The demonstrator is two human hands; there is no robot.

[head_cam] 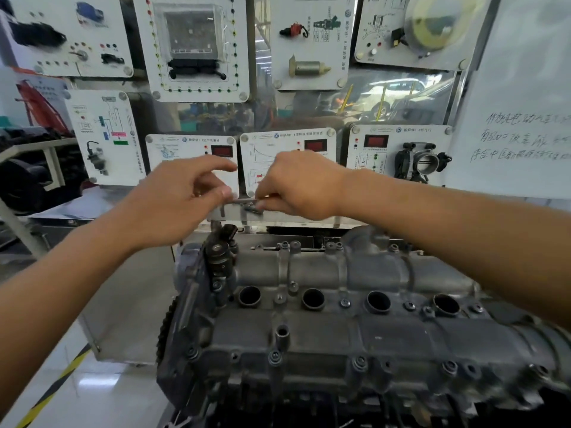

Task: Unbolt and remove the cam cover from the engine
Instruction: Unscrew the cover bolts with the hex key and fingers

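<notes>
The cam cover sits bolted on the engine, filling the near part of the view. Bolts stand seated along its near edge, and more show along the far edge. Four open spark plug wells run in a row across its middle.

Above the cover's far edge, both hands are raised clear of the engine and meet around a slim metal piece; blur hides whether it is a bolt or a tool bit. The left hand pinches its left end with the thumb, index finger stretched forward. The right hand has its grip closed on the other end, fingers curled under, wrist bent down. Both forearms reach forward from the lower corners.

The likely risk is a slip. The piece hangs near the open wells, and a loose pinch could drop it into one, where it would be hard to recover. Lifting the cover with any bolt left in could strain it.

Behind stand training display panels.
</notes>
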